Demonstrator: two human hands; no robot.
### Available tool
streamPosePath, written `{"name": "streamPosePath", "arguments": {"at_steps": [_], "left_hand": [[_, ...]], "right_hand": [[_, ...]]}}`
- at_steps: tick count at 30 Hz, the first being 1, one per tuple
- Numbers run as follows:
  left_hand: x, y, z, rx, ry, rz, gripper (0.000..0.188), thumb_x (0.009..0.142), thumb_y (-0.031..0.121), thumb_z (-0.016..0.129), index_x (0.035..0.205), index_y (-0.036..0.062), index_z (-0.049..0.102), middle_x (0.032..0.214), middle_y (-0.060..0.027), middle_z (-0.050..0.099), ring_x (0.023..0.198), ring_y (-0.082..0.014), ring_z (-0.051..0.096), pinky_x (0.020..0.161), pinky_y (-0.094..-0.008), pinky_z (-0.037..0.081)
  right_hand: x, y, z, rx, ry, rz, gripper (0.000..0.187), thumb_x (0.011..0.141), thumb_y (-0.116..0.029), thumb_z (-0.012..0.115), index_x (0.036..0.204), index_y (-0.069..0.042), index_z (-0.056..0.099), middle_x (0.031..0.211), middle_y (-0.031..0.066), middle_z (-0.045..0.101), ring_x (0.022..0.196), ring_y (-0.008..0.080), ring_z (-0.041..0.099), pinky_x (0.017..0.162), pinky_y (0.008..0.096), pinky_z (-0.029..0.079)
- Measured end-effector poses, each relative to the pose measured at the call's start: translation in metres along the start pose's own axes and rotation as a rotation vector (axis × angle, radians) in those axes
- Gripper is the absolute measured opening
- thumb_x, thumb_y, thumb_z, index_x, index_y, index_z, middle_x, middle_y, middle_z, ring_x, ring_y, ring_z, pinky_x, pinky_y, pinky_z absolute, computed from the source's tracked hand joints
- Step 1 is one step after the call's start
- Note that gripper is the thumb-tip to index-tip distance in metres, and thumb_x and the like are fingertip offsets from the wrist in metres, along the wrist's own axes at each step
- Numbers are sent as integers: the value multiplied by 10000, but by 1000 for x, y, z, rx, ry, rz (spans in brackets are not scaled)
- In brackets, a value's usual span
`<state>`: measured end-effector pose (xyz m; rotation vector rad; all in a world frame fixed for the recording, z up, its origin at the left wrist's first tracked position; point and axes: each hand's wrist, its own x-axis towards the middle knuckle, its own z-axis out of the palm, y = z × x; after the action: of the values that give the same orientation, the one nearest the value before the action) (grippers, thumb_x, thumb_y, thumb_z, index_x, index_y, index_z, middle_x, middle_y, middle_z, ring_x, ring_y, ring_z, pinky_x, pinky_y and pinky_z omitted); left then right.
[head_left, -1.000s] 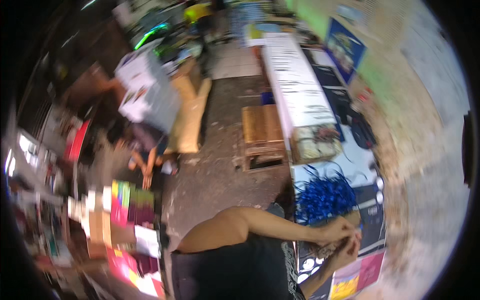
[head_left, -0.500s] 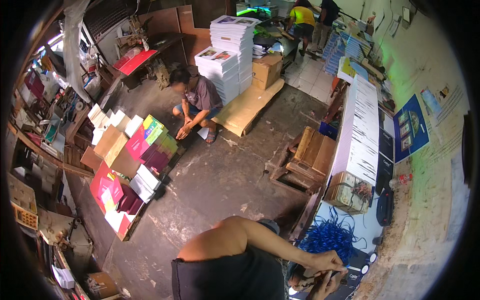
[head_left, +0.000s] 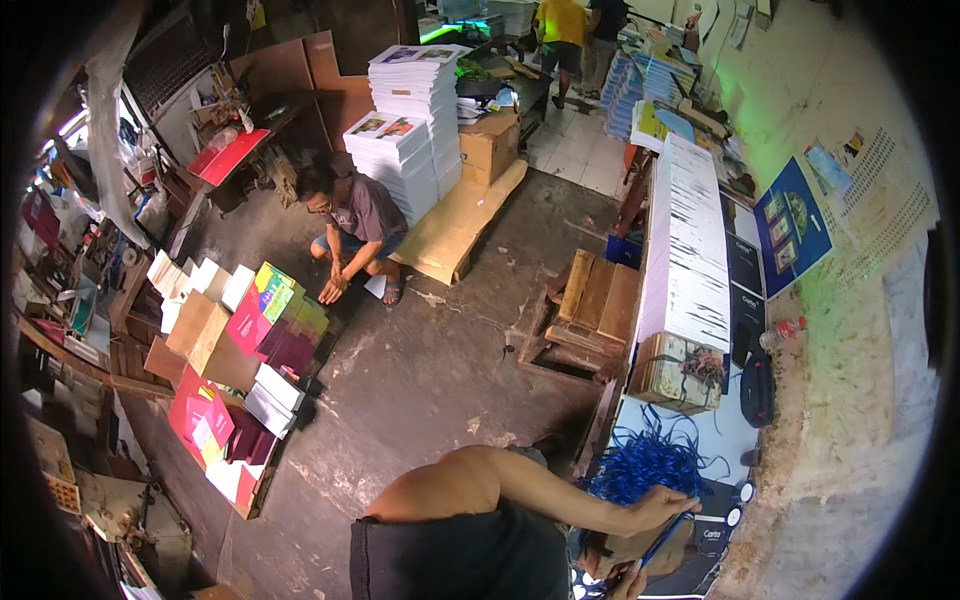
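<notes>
At the lower right, my left hand (head_left: 662, 508) is closed in a pinch on a blue ribbon (head_left: 664, 541). The strand runs taut and slanting down to my right hand (head_left: 630, 582), whose fingers are closed on its lower part. My right hand is partly cut off by the lower edge. Beneath the strand lies a brown flat-faced object (head_left: 622, 552), its kind unclear. A tangled heap of cut blue ribbons (head_left: 648, 462) rests on the white worktop just beyond my left forearm. Black printed boxes or covers (head_left: 712, 530) lie beside my left hand.
Beyond the ribbons stands a bound block (head_left: 678, 372) at the end of a long row of white paper (head_left: 690, 240). A wooden stool (head_left: 590, 310) is left of the worktop. Books fill a pallet (head_left: 250, 498) at left, where a person (head_left: 355, 225) squats near paper stacks (head_left: 390, 160).
My hands have drawn apart, and the blue ribbon now stretches between them. The whole view has shifted slightly. The squatting person stays in place.
</notes>
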<state>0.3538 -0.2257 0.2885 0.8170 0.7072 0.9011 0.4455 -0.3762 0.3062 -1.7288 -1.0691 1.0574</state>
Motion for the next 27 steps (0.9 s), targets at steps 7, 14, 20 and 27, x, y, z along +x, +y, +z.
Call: {"name": "streamPosePath", "arguments": {"at_steps": [7,14,20,27], "left_hand": [[33,-33,-26,-84,173,-33,366,945,378,530,1066,72,691,948,-18,649,854,-89,510,781,-244,412],[38,-24,-54,-159,278,-84,405,917,475,533,1100,148,684,1182,-15,604,1055,-142,497,875,-348,385],[50,-26,-73,-238,288,-122,340,911,452,557,1063,181,696,1127,56,614,1007,-106,475,855,-323,343],[56,-32,-72,-210,239,-199,303,916,431,558,1054,198,693,1121,87,616,969,-70,446,830,-309,308]], "right_hand": [[-8,44,-28,-10,-150,103,294,974,-345,472,971,-53,507,860,51,472,746,141,407,647,269,333],[-21,41,-50,-76,-271,260,369,985,-333,438,1104,-5,560,978,120,550,868,208,494,794,334,411],[-40,68,-55,-84,-105,254,330,988,-315,443,936,-14,569,726,51,497,672,165,441,604,310,368],[-60,86,-58,-199,59,44,295,974,-237,450,828,-4,555,647,86,499,604,178,441,547,323,359]]}}
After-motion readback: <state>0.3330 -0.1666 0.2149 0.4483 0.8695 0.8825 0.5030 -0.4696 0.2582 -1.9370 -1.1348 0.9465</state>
